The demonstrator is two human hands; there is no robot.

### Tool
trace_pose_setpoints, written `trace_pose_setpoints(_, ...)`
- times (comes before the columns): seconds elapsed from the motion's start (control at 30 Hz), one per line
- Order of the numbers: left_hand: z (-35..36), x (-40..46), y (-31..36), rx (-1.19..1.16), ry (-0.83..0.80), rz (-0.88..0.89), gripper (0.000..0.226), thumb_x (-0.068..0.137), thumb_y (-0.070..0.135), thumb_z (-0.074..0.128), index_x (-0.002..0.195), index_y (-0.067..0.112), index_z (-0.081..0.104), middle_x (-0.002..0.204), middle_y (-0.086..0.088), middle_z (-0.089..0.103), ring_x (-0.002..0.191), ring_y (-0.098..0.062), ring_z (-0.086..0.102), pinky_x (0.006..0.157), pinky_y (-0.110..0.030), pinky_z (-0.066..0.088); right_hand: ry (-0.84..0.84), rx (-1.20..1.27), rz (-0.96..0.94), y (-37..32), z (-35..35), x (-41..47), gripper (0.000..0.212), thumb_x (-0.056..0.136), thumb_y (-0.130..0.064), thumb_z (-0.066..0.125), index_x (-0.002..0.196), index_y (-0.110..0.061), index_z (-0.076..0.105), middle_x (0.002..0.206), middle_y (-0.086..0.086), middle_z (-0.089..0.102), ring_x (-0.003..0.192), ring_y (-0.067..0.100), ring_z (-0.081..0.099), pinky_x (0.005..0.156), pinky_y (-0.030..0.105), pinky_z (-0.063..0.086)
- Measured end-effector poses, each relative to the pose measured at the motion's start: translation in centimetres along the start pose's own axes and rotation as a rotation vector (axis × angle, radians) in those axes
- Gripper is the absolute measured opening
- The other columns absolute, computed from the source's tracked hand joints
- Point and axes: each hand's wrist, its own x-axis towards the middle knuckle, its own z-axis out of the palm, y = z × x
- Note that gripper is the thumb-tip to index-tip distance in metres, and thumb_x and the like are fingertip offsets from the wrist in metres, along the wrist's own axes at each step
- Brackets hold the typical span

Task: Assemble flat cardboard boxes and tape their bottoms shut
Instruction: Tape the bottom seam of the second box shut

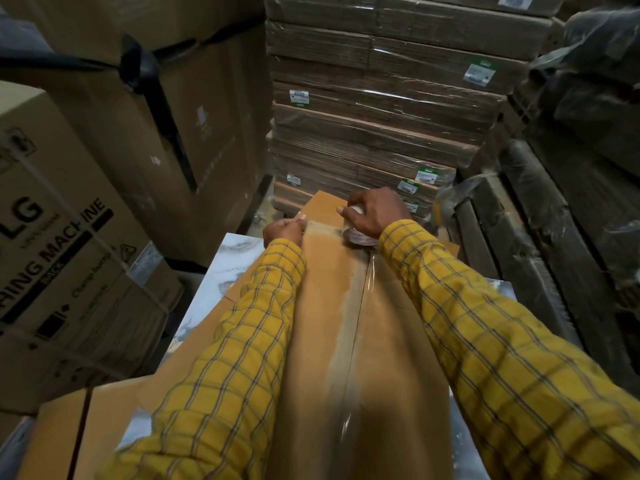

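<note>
Box (pixel 381 341) on marbled table (pixel 235 261): right hand (pixel 375 213) grips tape roll (pixel 358 233), left hand (pixel 282 232) seemingly pinches tape.

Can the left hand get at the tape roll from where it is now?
Probably yes. The left hand pinches the tape end at the far edge of the box, and only bare cardboard lies between it and the roll, which the right hand grips.

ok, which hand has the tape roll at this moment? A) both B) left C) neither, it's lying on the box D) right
D: the right hand is curled over the tape roll at the far end of the box, while the left hand pinches the tape strip stretched across from it.
</note>
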Motion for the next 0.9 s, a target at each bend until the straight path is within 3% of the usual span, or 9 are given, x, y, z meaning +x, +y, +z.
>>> trace_pose_setpoints(0.1,0.1,0.9,0.2,0.040,-0.049,-0.030,0.017,0.077,0.024,0.083,0.071,0.014,0.071,0.088,-0.008,0.072,0.091,-0.026,0.069,0.088,-0.033,0.056,0.031,-0.017,0.052,-0.3,0.4,0.2,0.043,0.093,-0.060,0.054,0.110,-0.025,0.073,0.100,0.008,0.074,0.094,0.030,0.066,0.080,0.038,0.055)
trace_pose_setpoints(0.2,0.0,0.6,0.5,0.076,-0.090,-0.077,0.021,0.083,0.024,0.080,0.089,0.009,0.066,0.095,-0.009,0.065,0.087,-0.025,0.060,0.077,-0.029,0.046,0.031,0.037,0.100,-0.2,1.0,0.5,0.043,0.091,-0.061,0.055,0.106,-0.025,0.073,0.099,0.006,0.074,0.093,0.029,0.066,0.074,0.034,0.052)
trace_pose_setpoints(0.33,0.1,1.1,0.3,0.088,-0.111,-0.165,0.053,0.077,0.030,0.083,0.116,0.000,0.064,0.106,-0.007,0.065,0.085,-0.026,0.061,0.070,-0.027,0.045,0.049,0.102,0.122,-0.4,1.6,0.5,0.042,0.089,-0.061,0.057,0.101,-0.025,0.074,0.094,0.005,0.074,0.089,0.027,0.066,0.077,0.036,0.056)
trace_pose_setpoints(0.47,0.7,2.7,-0.2,0.152,-0.163,-0.209,0.055,0.065,0.037,0.080,0.108,0.006,0.067,0.105,-0.007,0.071,0.074,-0.022,0.063,0.050,-0.024,0.037,0.040,0.089,0.122,-0.7,1.9,0.6,0.042,0.089,-0.060,0.059,0.101,-0.024,0.074,0.092,0.005,0.073,0.085,0.026,0.065,0.070,0.030,0.048)
trace_pose_setpoints(0.57,1.8,5.6,-1.7,0.260,-0.238,-0.203,0.068,0.063,0.041,0.071,0.122,0.006,0.066,0.124,-0.012,0.067,0.099,-0.030,0.066,0.064,-0.026,0.045,0.038,0.051,0.102,-0.9,1.8,0.5,0.041,0.090,-0.059,0.059,0.100,-0.022,0.074,0.092,0.008,0.073,0.087,0.029,0.065,0.069,0.029,0.043)
trace_pose_setpoints(0.63,1.0,2.9,0.1,0.198,-0.296,-0.159,0.065,0.076,0.035,0.069,0.133,0.004,0.060,0.136,-0.015,0.060,0.122,-0.033,0.059,0.079,-0.028,0.047,0.040,0.037,0.104,-1.0,1.9,0.5,0.042,0.090,-0.059,0.059,0.100,-0.022,0.074,0.093,0.009,0.073,0.088,0.030,0.066,0.069,0.030,0.045)
trace_pose_setpoints(0.77,0.6,1.8,0.2,0.374,-0.250,-0.115,0.036,0.101,0.024,0.051,0.134,0.014,0.058,0.139,-0.010,0.057,0.126,-0.036,0.053,0.104,-0.038,0.041,0.031,0.051,0.124,-1.0,1.9,0.5,0.044,0.089,-0.061,0.058,0.101,-0.023,0.074,0.095,0.008,0.073,0.089,0.030,0.066,0.074,0.033,0.053)
trace_pose_setpoints(0.83,0.5,1.6,-0.3,0.516,-0.187,-0.042,0.036,0.104,0.025,0.047,0.138,0.016,0.054,0.143,-0.008,0.054,0.130,-0.034,0.051,0.106,-0.041,0.038,0.026,0.051,0.127,-1.1,1.9,0.5,0.044,0.089,-0.062,0.058,0.102,-0.023,0.074,0.095,0.009,0.073,0.090,0.030,0.066,0.074,0.033,0.052)
trace_pose_setpoints(0.9,0.3,2.1,-0.8,0.429,-0.178,-0.010,0.038,0.104,0.026,0.047,0.140,0.015,0.052,0.144,-0.008,0.052,0.131,-0.033,0.050,0.102,-0.038,0.040,0.029,0.047,0.128,-1.1,1.9,0.5,0.044,0.089,-0.061,0.058,0.103,-0.023,0.074,0.096,0.008,0.073,0.090,0.030,0.066,0.074,0.032,0.050)
